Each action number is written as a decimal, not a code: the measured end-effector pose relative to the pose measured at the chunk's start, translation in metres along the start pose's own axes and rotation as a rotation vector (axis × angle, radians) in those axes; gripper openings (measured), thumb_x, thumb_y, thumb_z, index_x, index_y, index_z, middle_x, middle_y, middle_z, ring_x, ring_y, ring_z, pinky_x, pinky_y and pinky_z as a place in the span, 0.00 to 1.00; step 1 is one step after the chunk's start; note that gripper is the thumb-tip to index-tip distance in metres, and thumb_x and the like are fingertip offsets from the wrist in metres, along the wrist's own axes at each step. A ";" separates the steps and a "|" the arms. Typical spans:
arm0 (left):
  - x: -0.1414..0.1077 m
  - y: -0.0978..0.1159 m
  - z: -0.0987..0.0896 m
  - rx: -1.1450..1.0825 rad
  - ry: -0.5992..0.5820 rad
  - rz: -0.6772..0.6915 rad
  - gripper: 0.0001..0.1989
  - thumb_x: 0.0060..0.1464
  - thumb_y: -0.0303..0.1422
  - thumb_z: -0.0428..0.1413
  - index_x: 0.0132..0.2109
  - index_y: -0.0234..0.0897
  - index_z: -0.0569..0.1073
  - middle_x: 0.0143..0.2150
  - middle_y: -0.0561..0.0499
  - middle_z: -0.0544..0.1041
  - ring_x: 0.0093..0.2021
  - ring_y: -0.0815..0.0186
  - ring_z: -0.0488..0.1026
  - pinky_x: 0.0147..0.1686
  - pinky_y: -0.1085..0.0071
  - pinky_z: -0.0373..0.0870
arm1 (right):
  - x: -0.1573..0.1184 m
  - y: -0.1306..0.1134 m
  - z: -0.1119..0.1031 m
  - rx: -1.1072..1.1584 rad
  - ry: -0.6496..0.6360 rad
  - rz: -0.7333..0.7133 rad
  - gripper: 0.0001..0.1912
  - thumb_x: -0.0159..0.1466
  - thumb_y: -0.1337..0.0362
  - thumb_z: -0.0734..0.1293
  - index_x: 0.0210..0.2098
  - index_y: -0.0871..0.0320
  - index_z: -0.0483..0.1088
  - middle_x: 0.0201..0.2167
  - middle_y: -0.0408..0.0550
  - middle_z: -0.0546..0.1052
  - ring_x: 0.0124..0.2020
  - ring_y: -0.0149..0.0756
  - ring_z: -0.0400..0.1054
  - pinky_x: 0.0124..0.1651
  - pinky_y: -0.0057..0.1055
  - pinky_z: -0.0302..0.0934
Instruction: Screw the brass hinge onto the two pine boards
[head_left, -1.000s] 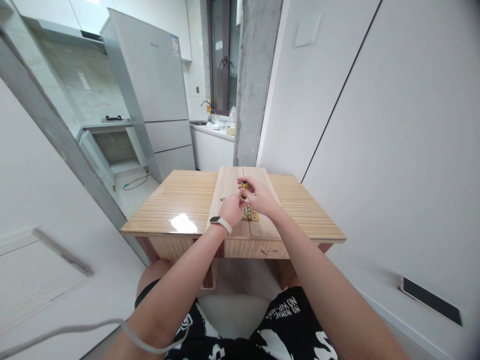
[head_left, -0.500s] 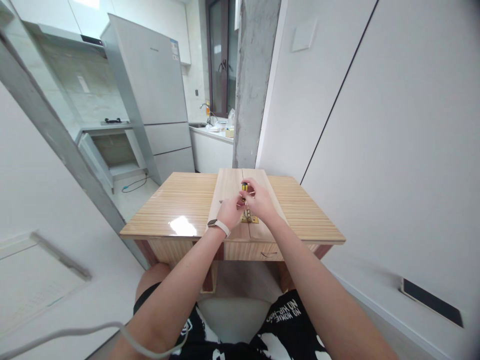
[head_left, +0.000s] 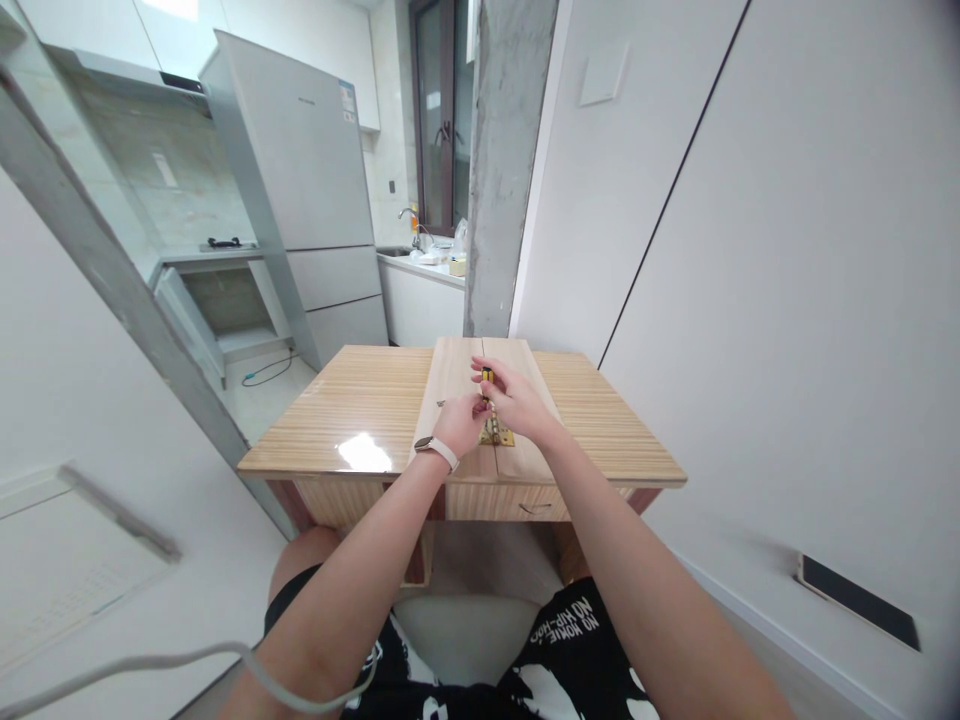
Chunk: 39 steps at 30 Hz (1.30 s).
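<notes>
drawer (head_left: pixel 495 503) under the front edge of the worktop (head_left: pixel 360 400): pushed in, contents hidden. two wooden boards (head_left: pixel 525 463) span worktop front edge to back edge; brass hinge (head_left: pixel 507 438) sits across their seam, nearer the front edge. right hand (head_left: pixel 517 400) grasping yellow-black screwdriver (head_left: pixel 487 376), just beyond the hinge. left hand (head_left: pixel 460 425) at screwdriver's lower end, can't tell if gripping. fingers block the tip.

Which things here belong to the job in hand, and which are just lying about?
In use: yellow-and-black tool in the right hand; brassy hinge; pale boards.
Lying about: yellowish box; plastic bag; dark phone-like slab.
</notes>
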<state>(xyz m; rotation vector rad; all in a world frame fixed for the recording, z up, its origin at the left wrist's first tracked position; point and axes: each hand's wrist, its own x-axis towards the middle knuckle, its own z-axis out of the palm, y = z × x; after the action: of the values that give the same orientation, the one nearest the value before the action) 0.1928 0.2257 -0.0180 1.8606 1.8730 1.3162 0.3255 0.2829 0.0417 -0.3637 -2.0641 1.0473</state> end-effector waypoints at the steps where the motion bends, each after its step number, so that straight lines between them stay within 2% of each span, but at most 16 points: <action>1: 0.000 0.000 0.000 0.005 0.001 -0.006 0.04 0.59 0.26 0.59 0.40 0.34 0.80 0.39 0.43 0.84 0.39 0.59 0.81 0.42 0.66 0.74 | 0.001 0.000 -0.001 0.039 -0.012 0.012 0.23 0.67 0.66 0.61 0.61 0.52 0.69 0.57 0.54 0.75 0.53 0.39 0.73 0.54 0.39 0.68; 4: 0.000 0.001 -0.002 0.006 -0.003 -0.017 0.04 0.59 0.25 0.60 0.39 0.34 0.79 0.38 0.44 0.84 0.40 0.59 0.81 0.43 0.66 0.74 | 0.005 0.004 -0.002 0.061 0.016 0.030 0.20 0.66 0.67 0.62 0.56 0.54 0.73 0.48 0.53 0.79 0.49 0.38 0.75 0.51 0.37 0.69; 7: 0.001 0.002 -0.002 -0.028 -0.016 0.000 0.03 0.59 0.25 0.59 0.39 0.34 0.79 0.39 0.44 0.84 0.40 0.60 0.81 0.44 0.66 0.75 | 0.009 0.010 -0.002 -0.018 0.084 0.022 0.18 0.64 0.66 0.63 0.53 0.55 0.75 0.42 0.50 0.80 0.43 0.37 0.75 0.48 0.36 0.69; 12: 0.002 -0.002 0.004 -0.143 -0.028 -0.020 0.04 0.58 0.26 0.61 0.41 0.33 0.78 0.40 0.43 0.84 0.40 0.61 0.81 0.43 0.67 0.76 | 0.009 0.011 0.001 -0.177 0.178 0.007 0.18 0.63 0.65 0.65 0.53 0.53 0.75 0.41 0.48 0.81 0.38 0.37 0.74 0.47 0.36 0.69; 16: 0.003 -0.003 0.006 -0.089 0.046 -0.026 0.08 0.57 0.26 0.61 0.45 0.33 0.78 0.38 0.45 0.83 0.39 0.61 0.80 0.41 0.67 0.74 | 0.004 0.004 0.003 -0.292 0.171 -0.074 0.17 0.63 0.64 0.67 0.52 0.54 0.75 0.46 0.49 0.80 0.40 0.38 0.74 0.49 0.37 0.67; 23: 0.002 -0.001 0.005 -0.097 0.054 -0.024 0.05 0.56 0.26 0.62 0.40 0.33 0.76 0.36 0.47 0.82 0.36 0.64 0.77 0.38 0.69 0.72 | 0.002 0.001 0.000 -0.400 0.226 -0.020 0.15 0.60 0.60 0.72 0.46 0.54 0.74 0.32 0.43 0.76 0.32 0.37 0.69 0.40 0.35 0.66; 25: 0.003 -0.002 0.006 -0.103 0.056 -0.025 0.04 0.55 0.25 0.62 0.39 0.33 0.75 0.35 0.48 0.81 0.35 0.65 0.77 0.39 0.69 0.72 | 0.003 0.000 -0.002 -0.358 0.191 -0.016 0.16 0.61 0.61 0.71 0.49 0.54 0.73 0.35 0.45 0.78 0.34 0.37 0.71 0.42 0.36 0.67; 28: 0.003 -0.002 0.007 -0.100 0.051 -0.022 0.03 0.56 0.26 0.61 0.36 0.34 0.74 0.33 0.50 0.79 0.34 0.66 0.76 0.39 0.70 0.72 | 0.004 -0.004 -0.007 -0.204 0.093 -0.031 0.18 0.65 0.64 0.67 0.55 0.53 0.72 0.46 0.50 0.79 0.45 0.38 0.74 0.50 0.37 0.68; 31: 0.003 0.000 0.006 -0.080 0.039 -0.022 0.03 0.56 0.26 0.61 0.35 0.34 0.74 0.33 0.49 0.80 0.35 0.64 0.77 0.39 0.69 0.72 | 0.006 -0.007 -0.012 -0.059 -0.021 -0.011 0.16 0.65 0.67 0.64 0.51 0.54 0.74 0.50 0.52 0.79 0.52 0.39 0.74 0.55 0.39 0.68; 34: 0.002 0.001 0.004 -0.077 0.037 -0.023 0.03 0.57 0.27 0.61 0.35 0.34 0.74 0.34 0.48 0.81 0.37 0.62 0.78 0.40 0.67 0.73 | 0.007 -0.003 -0.013 0.073 -0.061 0.017 0.16 0.63 0.68 0.64 0.50 0.56 0.74 0.49 0.53 0.79 0.52 0.39 0.74 0.57 0.40 0.68; 39: 0.003 -0.007 0.008 -0.119 0.025 -0.010 0.04 0.58 0.29 0.61 0.36 0.35 0.74 0.36 0.47 0.82 0.37 0.63 0.79 0.41 0.67 0.73 | 0.009 0.009 -0.010 0.097 0.024 0.026 0.15 0.61 0.65 0.67 0.48 0.56 0.74 0.41 0.50 0.80 0.44 0.38 0.76 0.51 0.39 0.70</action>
<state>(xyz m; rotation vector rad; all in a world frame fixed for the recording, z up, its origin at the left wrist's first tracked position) 0.1923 0.2329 -0.0263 1.7814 1.7715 1.4204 0.3263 0.2988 0.0427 -0.3523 -1.9843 1.1487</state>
